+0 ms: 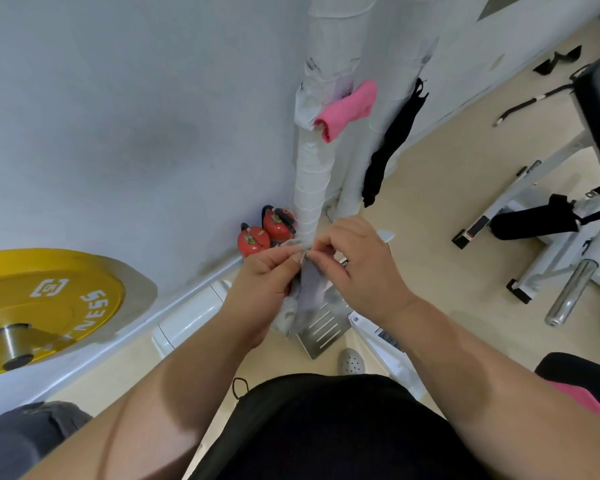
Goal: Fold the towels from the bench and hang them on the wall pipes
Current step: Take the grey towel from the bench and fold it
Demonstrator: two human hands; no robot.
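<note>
Folding step in hand: left hand (267, 271) and right hand (357, 261) have their fingers pinched on the top edge of a grey towel (307, 289) hanging between them before the pipe (312, 174); next, judged, matching corners, then draping it beside the pink towel (347, 109).

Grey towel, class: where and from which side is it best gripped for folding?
Grip the grey towel at its top edge, from above, one corner in each hand. It hangs limp below the left hand and right hand, which pinch that edge together, so probably only the top gives control.
</note>
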